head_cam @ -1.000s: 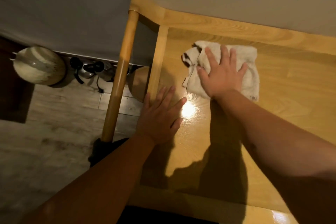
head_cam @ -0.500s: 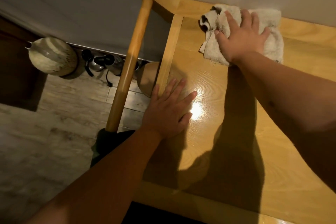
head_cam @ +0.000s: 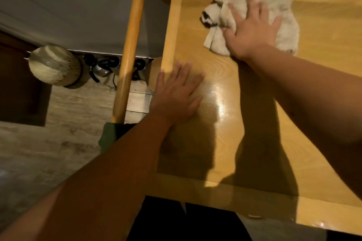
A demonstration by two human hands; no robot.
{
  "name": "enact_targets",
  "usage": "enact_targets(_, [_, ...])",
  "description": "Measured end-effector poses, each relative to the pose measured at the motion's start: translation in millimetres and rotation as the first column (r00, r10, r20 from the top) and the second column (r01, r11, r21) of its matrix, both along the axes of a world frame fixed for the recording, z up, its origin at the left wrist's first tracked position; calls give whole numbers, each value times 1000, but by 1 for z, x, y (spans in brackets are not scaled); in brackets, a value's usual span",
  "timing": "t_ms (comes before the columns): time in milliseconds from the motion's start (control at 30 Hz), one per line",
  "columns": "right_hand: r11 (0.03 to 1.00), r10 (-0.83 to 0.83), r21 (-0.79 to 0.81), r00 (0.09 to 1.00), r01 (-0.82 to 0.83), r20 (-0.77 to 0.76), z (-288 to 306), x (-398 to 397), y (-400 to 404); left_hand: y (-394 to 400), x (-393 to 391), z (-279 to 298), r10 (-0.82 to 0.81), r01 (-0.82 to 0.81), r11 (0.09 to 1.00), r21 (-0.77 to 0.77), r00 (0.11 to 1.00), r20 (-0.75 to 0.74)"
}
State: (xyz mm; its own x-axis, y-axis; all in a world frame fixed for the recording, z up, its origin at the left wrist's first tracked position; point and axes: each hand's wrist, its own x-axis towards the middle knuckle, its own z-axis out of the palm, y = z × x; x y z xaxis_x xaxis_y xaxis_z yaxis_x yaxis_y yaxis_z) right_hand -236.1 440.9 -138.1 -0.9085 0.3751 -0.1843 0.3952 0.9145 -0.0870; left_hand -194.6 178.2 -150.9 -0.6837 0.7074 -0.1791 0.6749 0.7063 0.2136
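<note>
Fingers [head_cam: 259, 10] of the right hand [head_cam: 252, 33] lie spread flat, pressing a white cloth [head_cam: 286, 25] onto the wooden table [head_cam: 313, 103] near its far left corner, while the left hand [head_cam: 176, 94] rests open, fingers slightly apart, by the left edge; wiping looks under way, much of the top likely undone.
</note>
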Motion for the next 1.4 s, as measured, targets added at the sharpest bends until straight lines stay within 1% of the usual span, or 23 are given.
enact_targets(200, [1000,0,-5,998,1,70,2,108,-43,-1,2,-3,17,-16,999,35,999,-32])
enact_targets(333, [1000,-13,-27,996,15,85,5,181,-77,1,-1,-3,21,-25,996,-91,999,-47])
enact_targets(467, [999,17,-44,995,-13,96,9,255,-110,4,3,4,9,-14,996,-91,998,-58])
enact_targets(567, [997,8,-83,991,3,136,11,300,-127,6,3,8,16,-17,989,-144,1000,-10])
enact_targets(633, [995,24,-96,985,-8,171,14,323,-131,18,5,11,83,-76,978,-192,996,32])
enact_targets(700, [994,42,-102,981,-22,191,17,342,-133,44,14,16,156,-145,968,-203,987,39])
enact_targets(800, [993,-47,-94,975,69,218,20,363,-130,95,42,20,150,-136,980,-144,984,93])
enact_targets(833, [990,-89,-85,970,111,227,20,368,-128,106,53,19,124,-112,985,-129,988,94])
enact_targets(900, [986,-132,-72,961,154,244,19,371,-121,115,66,12,88,-83,991,-109,995,48])
enact_targets(1000, [990,-100,-72,963,121,249,18,366,-111,112,66,2,118,-118,992,-49,993,-12])
enact_targets(1100, [990,-116,-58,969,131,218,15,353,-99,115,62,-3,130,-133,987,-89,991,-33])
enact_targets(1233, [977,-203,-31,968,210,148,5,296,-42,117,64,-6,129,-132,990,-53,990,-64])
enact_targets(1300, [979,-198,-26,971,203,136,2,259,-12,115,65,-9,101,-104,994,-31,990,-95])
enact_targets(1400, [988,-153,-1,981,154,123,-1,205,24,116,66,-13,123,-125,992,-7,980,-154])
